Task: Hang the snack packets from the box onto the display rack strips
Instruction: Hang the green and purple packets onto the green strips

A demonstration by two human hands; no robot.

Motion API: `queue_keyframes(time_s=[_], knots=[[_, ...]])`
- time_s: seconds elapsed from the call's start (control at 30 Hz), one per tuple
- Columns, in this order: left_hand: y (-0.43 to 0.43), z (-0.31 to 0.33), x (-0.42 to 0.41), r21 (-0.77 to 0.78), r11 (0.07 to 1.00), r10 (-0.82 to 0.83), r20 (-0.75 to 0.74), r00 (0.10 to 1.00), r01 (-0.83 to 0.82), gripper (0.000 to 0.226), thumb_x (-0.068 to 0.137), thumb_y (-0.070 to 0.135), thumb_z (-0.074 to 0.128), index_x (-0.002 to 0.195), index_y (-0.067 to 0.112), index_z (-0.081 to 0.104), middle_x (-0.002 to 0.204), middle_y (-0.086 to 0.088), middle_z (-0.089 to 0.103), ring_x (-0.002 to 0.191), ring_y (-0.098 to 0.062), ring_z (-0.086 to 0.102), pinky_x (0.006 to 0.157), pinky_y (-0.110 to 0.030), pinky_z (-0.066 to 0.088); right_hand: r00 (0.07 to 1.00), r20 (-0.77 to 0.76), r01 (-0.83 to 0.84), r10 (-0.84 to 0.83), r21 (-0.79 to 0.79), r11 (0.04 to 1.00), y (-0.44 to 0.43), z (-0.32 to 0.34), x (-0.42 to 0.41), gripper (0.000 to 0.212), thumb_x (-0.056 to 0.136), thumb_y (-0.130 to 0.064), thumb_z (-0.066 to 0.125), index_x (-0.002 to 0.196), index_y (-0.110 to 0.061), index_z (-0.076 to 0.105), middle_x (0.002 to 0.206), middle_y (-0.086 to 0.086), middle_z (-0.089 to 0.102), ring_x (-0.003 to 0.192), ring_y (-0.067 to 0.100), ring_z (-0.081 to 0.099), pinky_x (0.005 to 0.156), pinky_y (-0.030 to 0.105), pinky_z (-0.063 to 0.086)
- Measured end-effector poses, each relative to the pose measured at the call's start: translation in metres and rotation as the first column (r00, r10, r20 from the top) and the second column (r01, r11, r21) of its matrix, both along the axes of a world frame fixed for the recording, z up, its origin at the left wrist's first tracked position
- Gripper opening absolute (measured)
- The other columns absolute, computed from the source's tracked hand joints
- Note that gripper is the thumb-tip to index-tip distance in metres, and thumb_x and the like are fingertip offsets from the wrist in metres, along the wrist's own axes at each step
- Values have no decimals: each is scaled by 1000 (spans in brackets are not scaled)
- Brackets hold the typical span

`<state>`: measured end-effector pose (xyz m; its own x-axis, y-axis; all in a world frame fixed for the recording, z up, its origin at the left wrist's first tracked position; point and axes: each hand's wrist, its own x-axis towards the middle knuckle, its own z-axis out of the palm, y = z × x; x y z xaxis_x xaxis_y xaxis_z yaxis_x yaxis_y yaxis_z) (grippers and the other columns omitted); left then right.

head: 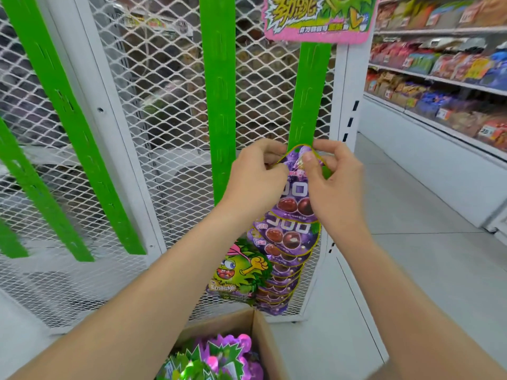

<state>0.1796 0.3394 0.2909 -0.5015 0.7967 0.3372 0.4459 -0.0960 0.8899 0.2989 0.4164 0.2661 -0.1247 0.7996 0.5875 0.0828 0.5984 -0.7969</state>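
Note:
A purple grape snack packet [297, 192] is pressed against the rightmost green display strip [307, 94], with its top edge at the strip. My left hand [255, 179] pinches the packet's top left corner and my right hand [333, 182] pinches its top right, thumb over the middle. Below it, several purple packets [288, 259] hang overlapping down the same strip. A green monster packet [238, 270] hangs at the foot of the middle strip [218, 86]. The cardboard box [258, 325] sits on the floor below, holding more packets [216, 357].
Two more green strips [63, 105] hang bare on the white mesh rack [153, 133] to the left. A pink and green sign [315, 17] tops the rack. Store shelves [444, 78] full of snacks run along the right, with open floor [411, 256] between.

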Motion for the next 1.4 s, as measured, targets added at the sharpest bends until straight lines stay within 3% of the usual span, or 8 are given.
queue_keyframes(time_s=[0.2,0.47,0.73,0.93,1.07,1.17,1.3,1.4], knots=[[-4,6,4,-37,975,-206,198,958,217,15,105,23,62,100,18,75,87,1,73,75,-3,64,67,-19,48,999,-42,10,-10,-18,1000,-3,3,1,17,96,-31,68,109,-23,61,77,-4,75,67,8,68,67,40,52],[-4,7,5,-6,937,-311,440,842,350,16,111,17,52,109,12,68,100,-9,72,90,-21,68,82,-32,56,997,-42,63,-64,-21,998,-11,8,5,7,89,-24,70,94,-24,64,59,-9,64,51,7,55,61,35,48],[-5,6,-2,-40,939,-301,384,873,342,20,109,16,53,104,11,72,85,-1,72,77,-14,64,76,-30,51,995,37,96,-98,40,995,-21,4,8,13,89,-22,72,97,-21,62,60,-7,67,48,9,53,59,30,43],[-13,-8,-9,-30,985,-174,-124,977,172,26,105,17,56,113,33,75,92,6,77,78,-15,69,78,-32,57,970,191,150,-153,30,988,-22,-15,14,20,92,-33,75,102,-21,63,72,-14,70,72,11,67,77,40,54],[-36,-26,-11,36,999,31,-625,780,-11,44,98,7,63,139,23,62,123,0,70,113,-22,64,99,-36,48,951,206,197,-232,179,964,-44,-28,18,26,86,-24,78,102,-19,59,100,-6,58,96,16,57,87,31,48],[-69,-54,-18,118,993,105,-715,691,-29,43,93,-1,63,133,13,63,128,-8,60,117,-29,57,99,-42,48,933,359,-37,-7,115,993,-76,-43,17,15,84,-14,72,89,-23,61,81,-8,62,75,8,59,70,20,46],[-124,-136,-45,-240,971,-165,-684,710,-5,38,82,-3,62,108,23,70,106,0,68,103,-26,65,86,-42,54,465,818,-376,340,-165,912,-123,-91,11,3,86,-26,67,85,-24,65,71,-3,71,72,18,69,75,36,58],[-165,-212,-67,-715,694,-517,-416,748,82,36,82,5,63,105,31,73,105,4,76,102,-20,71,85,-34,56,-19,940,-486,341,-307,818,-150,-129,8,21,92,-40,61,101,-22,66,100,10,68,100,33,67,84,44,58]])
